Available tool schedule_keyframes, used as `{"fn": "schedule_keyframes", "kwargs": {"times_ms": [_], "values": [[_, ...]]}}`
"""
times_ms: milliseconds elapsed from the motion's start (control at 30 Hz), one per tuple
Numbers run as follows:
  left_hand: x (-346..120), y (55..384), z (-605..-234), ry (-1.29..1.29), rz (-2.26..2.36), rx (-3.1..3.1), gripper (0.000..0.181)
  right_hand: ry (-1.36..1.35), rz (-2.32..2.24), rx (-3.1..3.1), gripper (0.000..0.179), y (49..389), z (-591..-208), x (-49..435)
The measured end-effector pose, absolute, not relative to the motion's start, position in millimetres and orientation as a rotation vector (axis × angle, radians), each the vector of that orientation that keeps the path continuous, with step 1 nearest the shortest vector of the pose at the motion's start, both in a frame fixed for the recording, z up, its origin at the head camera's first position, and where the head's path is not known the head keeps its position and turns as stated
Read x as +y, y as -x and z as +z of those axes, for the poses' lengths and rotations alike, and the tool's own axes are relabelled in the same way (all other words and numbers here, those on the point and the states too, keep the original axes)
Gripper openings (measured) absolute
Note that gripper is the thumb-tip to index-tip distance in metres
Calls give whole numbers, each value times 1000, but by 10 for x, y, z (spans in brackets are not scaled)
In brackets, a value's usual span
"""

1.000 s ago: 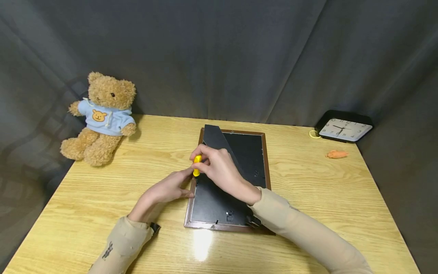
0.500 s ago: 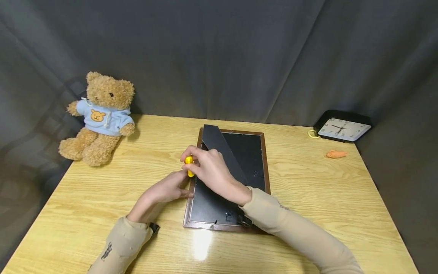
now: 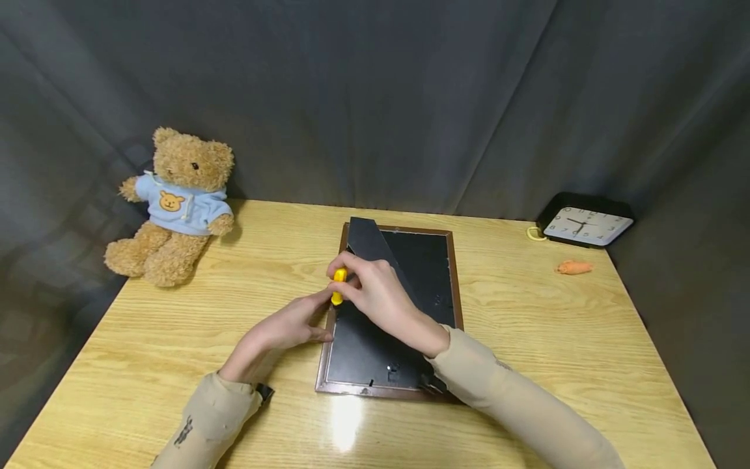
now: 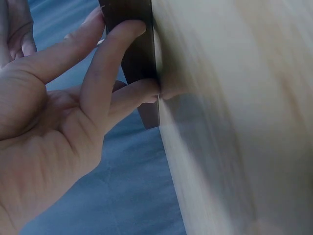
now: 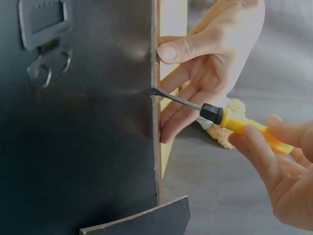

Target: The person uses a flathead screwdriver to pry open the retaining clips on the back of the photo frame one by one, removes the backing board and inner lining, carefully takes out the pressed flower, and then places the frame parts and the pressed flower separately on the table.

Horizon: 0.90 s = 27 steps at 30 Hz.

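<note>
A picture frame (image 3: 342,389) lies face down, its black backing board (image 3: 360,348) showing inside a brown rim. My right hand (image 3: 381,296) pinches the yellow handle of a small screwdriver (image 5: 244,126) between thumb and fingers. In the right wrist view, the screwdriver's metal tip meets the inner edge of the frame, where the backing board ends. My left hand (image 3: 287,324) rests against the frame's left side, fingers spread along it. Its thumb touches the rim, as the right wrist view shows. In the left wrist view, several fingertips (image 4: 134,27) press the outer side of the frame.
A black stand leg (image 3: 370,241) slants up across the frame's back. On the left, a teddy bear (image 3: 186,212) in a blue hoodie sits on the wooden table (image 3: 527,326). A clock (image 3: 588,221) and a small orange figure (image 3: 574,267) stand at the right.
The right hand with the screwdriver swung left, tilting the handle outward, then came back right to about where it began. The left hand and the frame have stayed in place.
</note>
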State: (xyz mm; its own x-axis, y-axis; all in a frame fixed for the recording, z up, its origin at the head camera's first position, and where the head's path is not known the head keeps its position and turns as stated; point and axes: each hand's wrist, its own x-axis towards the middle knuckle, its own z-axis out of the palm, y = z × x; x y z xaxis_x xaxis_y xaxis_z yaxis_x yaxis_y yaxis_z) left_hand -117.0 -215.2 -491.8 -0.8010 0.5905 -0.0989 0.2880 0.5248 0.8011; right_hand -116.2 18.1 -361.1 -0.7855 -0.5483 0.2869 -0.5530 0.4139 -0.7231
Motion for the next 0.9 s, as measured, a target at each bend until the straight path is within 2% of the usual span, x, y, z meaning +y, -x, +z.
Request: {"fn": "schedule_keyframes", "kwargs": {"times_ms": [200,300,533,733,900], "values": [[-2179,1204,-5015,-713,1176,2385,112,-1057,1338,-2586,17,1118,-3559,293],[-2138,1142,-4886,-718,1195,2378,110,-1020,1314,-2562,16,1086,-3493,377],[-1930,935,-4199,-669,1151,2392,97,-873,1456,-2504,21,997,-3373,703],[-1903,916,-4105,-566,1083,2418,98,-714,1726,-2461,27,868,-3393,1011],[-1923,932,-4097,-564,1102,2398,96,-481,1931,-2458,23,769,-3548,1271]]}}
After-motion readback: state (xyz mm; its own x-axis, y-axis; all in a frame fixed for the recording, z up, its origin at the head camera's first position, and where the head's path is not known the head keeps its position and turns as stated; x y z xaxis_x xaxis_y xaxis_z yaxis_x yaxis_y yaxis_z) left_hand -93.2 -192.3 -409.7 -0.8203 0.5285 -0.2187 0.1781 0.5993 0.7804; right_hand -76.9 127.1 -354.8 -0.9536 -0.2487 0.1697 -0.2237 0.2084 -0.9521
